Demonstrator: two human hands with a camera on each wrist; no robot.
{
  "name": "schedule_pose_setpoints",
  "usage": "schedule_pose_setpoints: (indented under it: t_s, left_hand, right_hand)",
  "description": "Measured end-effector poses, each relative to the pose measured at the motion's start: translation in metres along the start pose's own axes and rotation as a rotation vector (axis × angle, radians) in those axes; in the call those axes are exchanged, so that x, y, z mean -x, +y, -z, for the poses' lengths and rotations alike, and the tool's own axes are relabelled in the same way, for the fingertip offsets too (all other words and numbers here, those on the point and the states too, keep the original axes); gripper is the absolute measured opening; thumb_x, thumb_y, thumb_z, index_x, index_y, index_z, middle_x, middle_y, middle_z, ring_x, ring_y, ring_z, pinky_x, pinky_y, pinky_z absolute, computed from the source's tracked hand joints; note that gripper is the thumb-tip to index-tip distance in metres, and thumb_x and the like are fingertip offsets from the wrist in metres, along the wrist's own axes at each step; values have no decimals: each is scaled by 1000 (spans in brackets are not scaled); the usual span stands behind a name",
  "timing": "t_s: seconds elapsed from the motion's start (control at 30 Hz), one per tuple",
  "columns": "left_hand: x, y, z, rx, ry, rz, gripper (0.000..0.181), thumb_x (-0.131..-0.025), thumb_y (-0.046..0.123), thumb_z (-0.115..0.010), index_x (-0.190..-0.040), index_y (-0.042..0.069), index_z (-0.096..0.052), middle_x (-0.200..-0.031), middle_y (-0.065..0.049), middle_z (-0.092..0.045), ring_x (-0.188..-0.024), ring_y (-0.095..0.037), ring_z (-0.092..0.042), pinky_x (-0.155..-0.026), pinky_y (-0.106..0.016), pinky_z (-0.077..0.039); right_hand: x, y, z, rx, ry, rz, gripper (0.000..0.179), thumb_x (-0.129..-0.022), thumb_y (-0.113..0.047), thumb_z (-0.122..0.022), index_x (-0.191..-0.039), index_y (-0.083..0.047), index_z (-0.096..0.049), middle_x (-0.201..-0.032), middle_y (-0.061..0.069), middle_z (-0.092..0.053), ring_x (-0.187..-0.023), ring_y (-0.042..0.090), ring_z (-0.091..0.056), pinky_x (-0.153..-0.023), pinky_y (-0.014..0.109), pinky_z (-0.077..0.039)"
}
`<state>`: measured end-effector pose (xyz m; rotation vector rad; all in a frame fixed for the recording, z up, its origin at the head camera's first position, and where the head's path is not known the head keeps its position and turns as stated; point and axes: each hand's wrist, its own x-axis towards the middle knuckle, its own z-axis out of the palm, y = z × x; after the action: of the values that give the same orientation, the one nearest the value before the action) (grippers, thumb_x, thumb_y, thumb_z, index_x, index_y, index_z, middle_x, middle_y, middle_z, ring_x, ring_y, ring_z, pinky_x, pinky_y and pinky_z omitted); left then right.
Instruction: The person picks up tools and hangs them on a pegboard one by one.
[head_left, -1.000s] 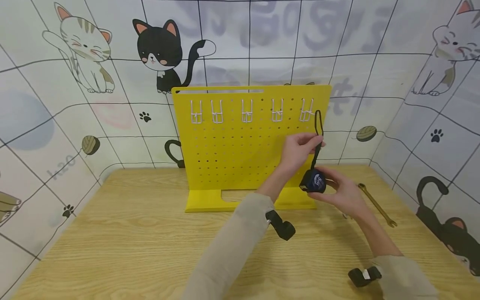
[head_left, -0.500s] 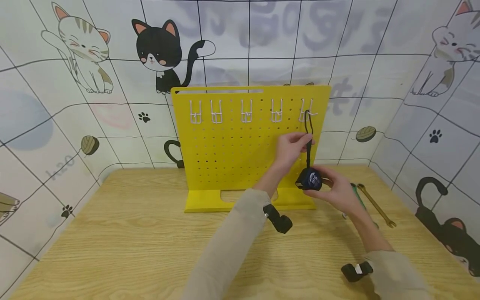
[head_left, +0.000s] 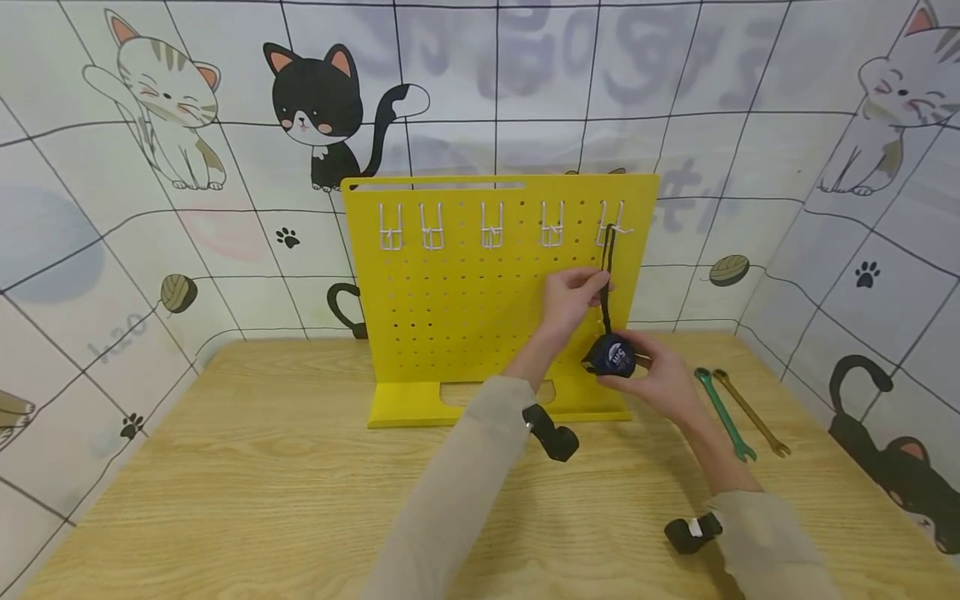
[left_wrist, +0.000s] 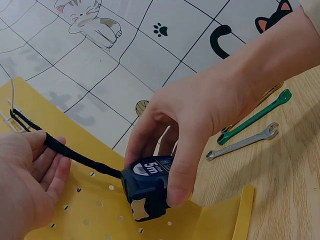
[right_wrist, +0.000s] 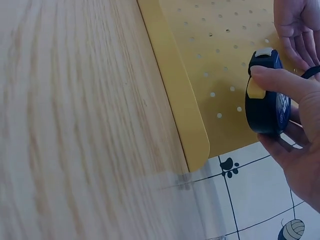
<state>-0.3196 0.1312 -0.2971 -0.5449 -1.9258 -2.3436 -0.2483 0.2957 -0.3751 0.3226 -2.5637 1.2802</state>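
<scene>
A dark blue tape measure point(head_left: 611, 356) marked 5m is gripped by my right hand point(head_left: 660, 375), thumb and fingers on its two sides, as the left wrist view also shows. From its top a black wrist strap point(head_left: 605, 304) runs upward. My left hand point(head_left: 570, 300) pinches that strap partway up, below its loop. The top of the loop overlaps the rightmost white wire hook point(head_left: 609, 225) on the yellow pegboard point(head_left: 480, 308). In the left wrist view the loop end point(left_wrist: 20, 117) lies right at the hook's wire.
Several more white hooks, one being the hook point(head_left: 552, 225), line the pegboard's upper part. Right of my right hand, a green wrench point(head_left: 726, 414) and a gold wrench point(head_left: 752, 412) lie on the wooden table point(head_left: 262, 483). The left wrist view adds a silver wrench point(left_wrist: 242, 142).
Both hands have moved left with the tape measure, bringing the strap loop from beside the rightmost hook to over it. The green wrench has come into view from behind the right arm.
</scene>
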Motion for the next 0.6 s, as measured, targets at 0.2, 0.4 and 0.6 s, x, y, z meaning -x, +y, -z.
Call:
schedule_pose_setpoints:
  t_s: [0.2, 0.4, 0.6]
  left_hand:
    - [-1, -4, 1, -40, 21, 5, 16, -95, 7, -71, -107, -3, -75, -93, -10, -76, -82, -18, -70, -79, -31, -60]
    - [0, -6, 2, -90, 36, 10, 15, -95, 9, -72, -106, -1, -76, -93, -6, -75, -84, -16, -71, -75, -23, -59]
    - [5, -8, 6, -107, 17, 29, 14, -95, 8, -71, -105, 0, -76, -94, -6, -74, -82, -11, -68, -78, -24, -59]
  right_hand:
    - [-6, 2, -8, 16, 25, 5, 78, -80, -16, -88, -144, 2, -48, -137, 29, -54, -124, 49, -53, -105, 60, -44]
    - [-8, 5, -17, 29, 32, 10, 79, -79, -13, -88, -143, 6, -46, -137, 31, -51, -125, 50, -51, -105, 60, -43]
    - [-12, 2, -24, 52, 72, 30, 78, -74, -8, -90, -135, 10, -45, -131, 31, -52, -119, 48, -54, -103, 57, -46]
